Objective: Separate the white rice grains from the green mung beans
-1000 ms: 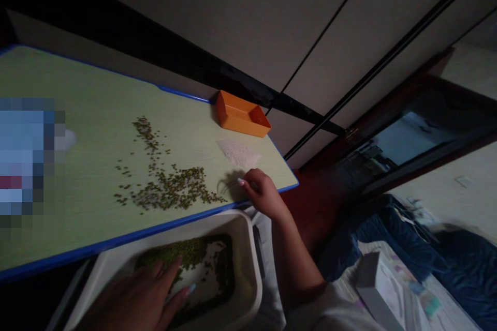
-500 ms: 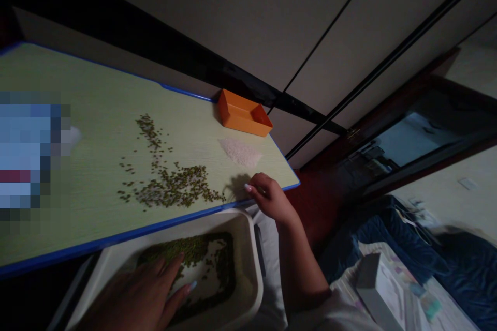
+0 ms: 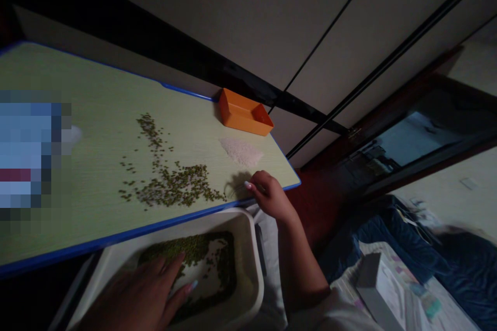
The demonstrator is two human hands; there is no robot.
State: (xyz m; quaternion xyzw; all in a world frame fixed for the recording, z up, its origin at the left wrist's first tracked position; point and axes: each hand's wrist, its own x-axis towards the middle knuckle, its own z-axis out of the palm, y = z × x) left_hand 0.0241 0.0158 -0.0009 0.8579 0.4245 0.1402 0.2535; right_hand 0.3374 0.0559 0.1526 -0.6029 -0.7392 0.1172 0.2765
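My left hand [image 3: 135, 289] is over the white bin [image 3: 254, 269], with its fingers stretched out and apart. Under and beside its fingertips are small green beans [image 3: 194, 248] on the bin floor. My right hand [image 3: 272, 196] hovers at the front edge of the table [image 3: 97, 186], thumb and fingers drawn together in a pinch; anything inside is too small or hidden to make out. Left of it, more small green beans [image 3: 178, 183] are scattered on the tabletop. Beyond the hand is a heap of white grains [image 3: 241, 151] that look like rice.
An orange open box [image 3: 246, 114] stands at the back right corner of the table. A blurred blue object [image 3: 23, 150] lies on the left. Right of my arm are a grey-white box [image 3: 384, 289] and dark blue cloth [image 3: 380, 227]. A cabinet wall borders the table's far side.
Hardly anything differs. The view shifts very slightly; both hands keep their place and shape, and the beans and grains look the same.
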